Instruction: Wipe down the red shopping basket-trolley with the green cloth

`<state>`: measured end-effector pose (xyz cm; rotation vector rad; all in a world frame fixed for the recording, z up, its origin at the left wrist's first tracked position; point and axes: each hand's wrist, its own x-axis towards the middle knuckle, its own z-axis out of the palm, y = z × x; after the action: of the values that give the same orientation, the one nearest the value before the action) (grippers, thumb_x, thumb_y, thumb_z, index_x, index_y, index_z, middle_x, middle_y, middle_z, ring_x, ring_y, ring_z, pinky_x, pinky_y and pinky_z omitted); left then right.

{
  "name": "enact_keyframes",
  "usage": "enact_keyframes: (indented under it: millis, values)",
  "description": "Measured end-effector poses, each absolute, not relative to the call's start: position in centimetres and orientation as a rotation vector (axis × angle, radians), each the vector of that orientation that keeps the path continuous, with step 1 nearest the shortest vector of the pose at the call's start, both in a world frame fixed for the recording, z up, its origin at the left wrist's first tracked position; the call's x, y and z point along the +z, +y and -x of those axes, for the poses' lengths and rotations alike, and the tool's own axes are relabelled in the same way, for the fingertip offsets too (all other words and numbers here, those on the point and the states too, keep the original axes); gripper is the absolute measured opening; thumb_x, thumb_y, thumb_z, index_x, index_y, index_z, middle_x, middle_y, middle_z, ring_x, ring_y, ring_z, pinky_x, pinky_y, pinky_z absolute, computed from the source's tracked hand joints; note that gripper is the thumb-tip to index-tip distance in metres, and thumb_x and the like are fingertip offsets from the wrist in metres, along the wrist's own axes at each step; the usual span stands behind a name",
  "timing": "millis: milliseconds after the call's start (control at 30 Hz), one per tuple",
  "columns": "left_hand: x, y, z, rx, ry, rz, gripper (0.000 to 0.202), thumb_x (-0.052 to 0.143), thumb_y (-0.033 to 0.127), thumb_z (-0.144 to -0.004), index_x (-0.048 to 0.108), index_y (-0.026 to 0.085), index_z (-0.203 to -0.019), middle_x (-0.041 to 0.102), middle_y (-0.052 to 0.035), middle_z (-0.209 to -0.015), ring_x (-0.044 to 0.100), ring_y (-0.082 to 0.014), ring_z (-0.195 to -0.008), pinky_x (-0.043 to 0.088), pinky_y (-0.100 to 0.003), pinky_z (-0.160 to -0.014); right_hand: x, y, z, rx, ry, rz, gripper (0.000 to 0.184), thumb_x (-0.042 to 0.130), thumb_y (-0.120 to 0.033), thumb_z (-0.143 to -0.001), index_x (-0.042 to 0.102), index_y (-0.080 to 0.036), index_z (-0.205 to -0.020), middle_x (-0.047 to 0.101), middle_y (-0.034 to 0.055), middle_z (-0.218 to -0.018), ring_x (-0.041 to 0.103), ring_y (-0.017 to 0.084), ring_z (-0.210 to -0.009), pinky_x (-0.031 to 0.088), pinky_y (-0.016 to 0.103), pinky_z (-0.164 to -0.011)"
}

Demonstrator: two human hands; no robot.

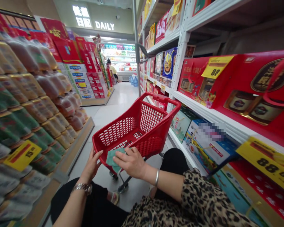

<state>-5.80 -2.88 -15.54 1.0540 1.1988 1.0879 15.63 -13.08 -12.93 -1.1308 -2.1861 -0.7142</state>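
Observation:
A red plastic shopping cart (130,126) stands in the aisle before me, its basket holding no goods that I can see. My left hand (92,164) grips the cart's near left corner, fingers curled over the rim. A green cloth (114,158) lies against the near right part of the rim. Over it rests my right hand (132,162), its fingers pressing the cloth to the red plastic. The palm side of this hand is hidden.
Stacked packs of cans (33,113) line the left side on a low platform. To the right, a white shelf (203,112) holds red gift boxes (257,85). Farther off, a person (112,69) is near the lit refrigerated shelves (119,56). A grey pole (136,47) rises beyond the cart.

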Motion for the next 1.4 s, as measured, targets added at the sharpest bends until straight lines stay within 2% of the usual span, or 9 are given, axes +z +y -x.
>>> enact_keyframes:
  millis: [233,400,500,633,767,933,1133,1400]
  values:
    - [-14.5,-3.2,5.8,1.070,1.210,-1.060,0.080,0.079,0.043,-0.073,0.049,0.040,-0.147,0.057,-0.0055,-0.150,0.068,-0.0251,-0.118,0.061,-0.033,-0.083,-11.2,-12.1,-18.6,-0.569,-2.112,1.387,0.033,0.053,-0.018,-0.101,0.068,-0.027,-0.128,0.069,0.0044,-0.134,0.049,0.024,-0.102,0.035,0.039,-0.077]
    - [-14.1,-3.4,5.3,1.104,1.218,-1.028,0.082,0.082,0.040,-0.069,0.053,0.040,-0.146,0.058,-0.0025,-0.148,0.065,-0.0215,-0.118,0.058,-0.028,-0.084,-8.8,-12.1,-22.6,-0.359,-2.069,1.697,0.041,0.054,-0.014,-0.097,0.066,-0.026,-0.134,0.065,0.0053,-0.143,0.048,0.026,-0.110,0.035,0.041,-0.082]
    - [-13.9,-3.4,5.0,1.103,1.220,-1.012,0.087,0.083,0.038,-0.068,0.050,0.041,-0.149,0.059,-0.0031,-0.147,0.065,-0.0213,-0.117,0.058,-0.027,-0.083,-7.7,-11.9,-25.0,-0.311,-2.011,1.829,0.042,0.052,-0.015,-0.098,0.065,-0.028,-0.136,0.063,0.0052,-0.146,0.048,0.027,-0.113,0.035,0.041,-0.084]
    - [-13.6,-3.3,4.7,1.087,1.240,-1.011,0.090,0.082,0.033,-0.071,0.045,0.039,-0.153,0.059,-0.0061,-0.147,0.065,-0.0224,-0.119,0.058,-0.027,-0.080,-6.3,-11.3,-28.0,-0.331,-1.981,1.956,0.044,0.049,-0.013,-0.099,0.065,-0.028,-0.137,0.062,0.0057,-0.147,0.048,0.028,-0.114,0.035,0.041,-0.085]
    - [-13.5,-3.2,4.6,1.087,1.269,-0.973,0.087,0.080,0.028,-0.072,0.047,0.035,-0.152,0.061,-0.0096,-0.144,0.068,-0.0233,-0.116,0.059,-0.030,-0.083,-4.0,-10.4,-31.3,-0.384,-1.926,2.106,0.047,0.045,-0.008,-0.097,0.067,-0.027,-0.134,0.062,0.0063,-0.147,0.048,0.029,-0.118,0.035,0.042,-0.087]
    - [-13.6,-3.5,4.5,1.115,1.288,-0.957,0.078,0.077,0.031,-0.076,0.050,0.035,-0.149,0.062,-0.0090,-0.145,0.067,-0.0245,-0.121,0.059,-0.035,-0.093,-0.9,-9.3,-36.0,-0.487,-1.824,2.273,0.045,0.043,-0.011,-0.099,0.071,-0.028,-0.130,0.064,0.0074,-0.144,0.048,0.031,-0.121,0.035,0.042,-0.089]
    - [-13.8,-4.0,4.4,1.132,1.257,-0.923,0.075,0.072,0.031,-0.082,0.046,0.036,-0.153,0.058,-0.0089,-0.153,0.061,-0.0274,-0.134,0.055,-0.041,-0.104,1.4,-7.5,-41.7,-0.555,-1.708,2.425,0.045,0.045,-0.014,-0.098,0.070,-0.031,-0.131,0.062,0.0058,-0.147,0.050,0.030,-0.120,0.036,0.041,-0.087]
    - [-14.2,-3.8,4.2,1.149,1.213,-0.921,0.085,0.077,0.036,-0.079,0.041,0.036,-0.157,0.053,-0.0099,-0.158,0.062,-0.0285,-0.133,0.056,-0.041,-0.102,3.1,-5.0,-43.9,-0.519,-1.756,2.484,0.044,0.043,-0.014,-0.100,0.076,-0.034,-0.123,0.067,0.0088,-0.136,0.053,0.031,-0.120,0.036,0.043,-0.089]
